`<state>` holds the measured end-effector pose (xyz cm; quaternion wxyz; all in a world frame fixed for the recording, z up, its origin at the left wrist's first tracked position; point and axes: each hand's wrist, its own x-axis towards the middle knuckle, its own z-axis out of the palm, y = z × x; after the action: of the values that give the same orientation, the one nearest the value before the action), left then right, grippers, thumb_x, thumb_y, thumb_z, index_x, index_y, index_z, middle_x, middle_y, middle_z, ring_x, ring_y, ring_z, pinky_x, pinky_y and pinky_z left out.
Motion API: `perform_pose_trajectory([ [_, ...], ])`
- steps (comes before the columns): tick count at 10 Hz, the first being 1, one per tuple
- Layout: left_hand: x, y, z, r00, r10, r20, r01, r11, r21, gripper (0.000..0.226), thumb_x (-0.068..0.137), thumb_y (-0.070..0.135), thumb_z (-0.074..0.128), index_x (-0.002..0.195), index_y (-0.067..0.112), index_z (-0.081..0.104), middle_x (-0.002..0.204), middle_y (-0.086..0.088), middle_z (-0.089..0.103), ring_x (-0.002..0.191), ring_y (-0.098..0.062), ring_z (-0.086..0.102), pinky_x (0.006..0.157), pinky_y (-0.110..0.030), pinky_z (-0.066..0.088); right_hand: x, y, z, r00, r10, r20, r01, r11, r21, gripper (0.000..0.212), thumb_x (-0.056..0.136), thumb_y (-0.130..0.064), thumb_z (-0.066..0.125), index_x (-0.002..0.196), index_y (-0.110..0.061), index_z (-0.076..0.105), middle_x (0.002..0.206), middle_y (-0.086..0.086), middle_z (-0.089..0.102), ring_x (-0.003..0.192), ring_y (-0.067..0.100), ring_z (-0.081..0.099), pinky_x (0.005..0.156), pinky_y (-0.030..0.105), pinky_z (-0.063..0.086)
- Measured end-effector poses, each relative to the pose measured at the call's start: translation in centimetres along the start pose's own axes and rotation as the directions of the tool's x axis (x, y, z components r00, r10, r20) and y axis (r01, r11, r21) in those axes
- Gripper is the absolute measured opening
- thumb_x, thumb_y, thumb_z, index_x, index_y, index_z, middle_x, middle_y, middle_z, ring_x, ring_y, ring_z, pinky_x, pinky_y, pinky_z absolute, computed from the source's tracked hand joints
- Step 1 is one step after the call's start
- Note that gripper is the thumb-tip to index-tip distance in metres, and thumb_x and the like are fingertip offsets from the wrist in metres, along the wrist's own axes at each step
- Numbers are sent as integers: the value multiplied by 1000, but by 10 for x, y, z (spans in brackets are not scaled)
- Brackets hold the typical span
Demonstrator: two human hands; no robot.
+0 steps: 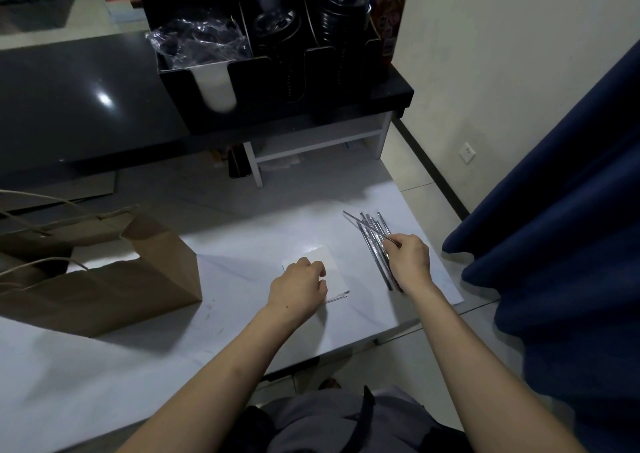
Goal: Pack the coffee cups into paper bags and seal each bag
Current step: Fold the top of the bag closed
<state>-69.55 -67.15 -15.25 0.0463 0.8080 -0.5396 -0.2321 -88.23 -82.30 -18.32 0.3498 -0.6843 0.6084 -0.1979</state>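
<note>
A brown paper bag with twine handles lies on its side at the left of the white table, its mouth facing left. My left hand rests with curled fingers on a small stack of white napkins at the table's middle. My right hand pinches one wrapped straw, lifting it off a pile of wrapped straws to the right. No coffee cup stands on the table.
A black organiser on a dark counter holds white cups, stacked dark lids and crumpled clear plastic. A dark blue curtain hangs close at the right. The table's right edge runs just past the straws.
</note>
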Motion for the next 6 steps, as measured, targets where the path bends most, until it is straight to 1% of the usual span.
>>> perform_pose_trajectory([
  [1, 0, 0, 1, 1000, 3, 2, -3, 1000, 4, 33, 102, 32, 44, 131, 27, 59, 131, 2, 56, 121, -21, 55, 86, -37, 51, -3, 3, -3, 1000, 13, -16, -13, 1000, 18, 31, 100, -14, 58, 71, -4, 59, 65, 14, 54, 64, 23, 42, 57, 32, 33],
  [2, 1, -1, 1, 1000, 3, 3, -3, 1000, 4, 33, 103, 32, 44, 132, 27, 59, 132, 2, 56, 121, -21, 55, 86, -37, 50, -5, 5, -5, 998, 46, -30, -46, 999, 15, 27, 106, -19, 51, 86, -13, 69, 83, 5, 62, 77, 24, 57, 65, 34, 46],
  [3, 2, -2, 2, 1000, 3, 9, -3, 1000, -1, 33, 103, 32, 44, 132, 27, 59, 132, 1, 56, 122, -22, 55, 87, -38, 50, -9, 3, -5, 998, 61, -26, -62, 998, -4, 26, 111, -21, 41, 109, -13, 65, 97, 5, 64, 89, 26, 60, 75, 38, 46],
  [4, 2, -1, 2, 1000, 7, 10, -7, 1000, -3, 33, 103, 32, 45, 131, 26, 59, 131, 1, 56, 121, -22, 55, 87, -38, 51, -13, 1, -8, 998, 59, -27, -60, 998, -36, 26, 113, -26, 35, 108, -13, 57, 90, 4, 62, 81, 24, 59, 65, 37, 39],
  [5, 2, -1, 3, 1000, 4, 9, -4, 1000, -1, 33, 103, 33, 44, 131, 27, 59, 131, 1, 56, 120, -22, 56, 86, -37, 49, -15, 1, -12, 998, 50, -29, -51, 998, -40, 30, 113, -36, 31, 106, -17, 54, 84, 3, 60, 76, 22, 57, 63, 38, 40],
  [6, 3, -1, 4, 1000, 2, 7, -2, 1000, -1, 33, 103, 32, 44, 132, 27, 59, 131, 1, 56, 120, -22, 56, 84, -37, 48, -14, 6, -14, 998, 29, -46, -35, 992, -121, 34, 113, -39, 24, 112, -19, 52, 84, 4, 60, 79, 29, 60, 69, 43, 47],
])
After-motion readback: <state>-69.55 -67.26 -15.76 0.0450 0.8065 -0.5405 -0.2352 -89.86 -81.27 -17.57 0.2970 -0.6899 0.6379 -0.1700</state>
